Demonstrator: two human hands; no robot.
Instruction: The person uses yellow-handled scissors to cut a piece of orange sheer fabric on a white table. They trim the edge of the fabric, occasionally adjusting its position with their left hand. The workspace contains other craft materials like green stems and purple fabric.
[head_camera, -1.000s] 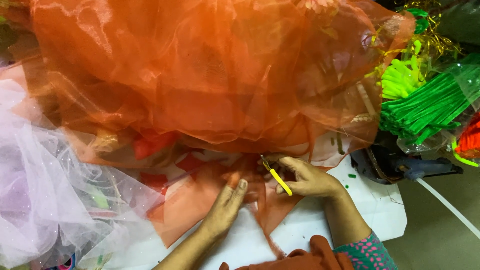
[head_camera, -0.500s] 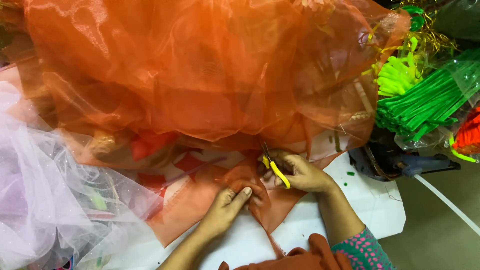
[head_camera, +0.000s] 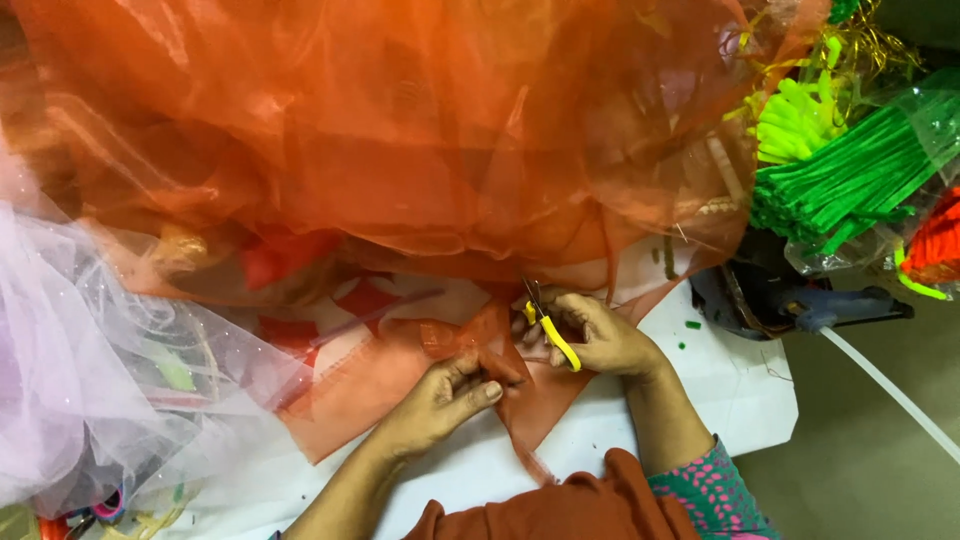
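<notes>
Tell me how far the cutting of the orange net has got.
Done: one flat orange piece already lies apart on the white sheet. In hand: the left hand pinches a fold of orange net while the right hand works yellow-handled scissors at its edge; how far the cut runs cannot be told. Left: the big heap of orange net above looks uncut.

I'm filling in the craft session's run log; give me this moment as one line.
left hand: pinches orange organza piece | right hand: holds yellow-handled scissors at fabric | surface: white table
</notes>
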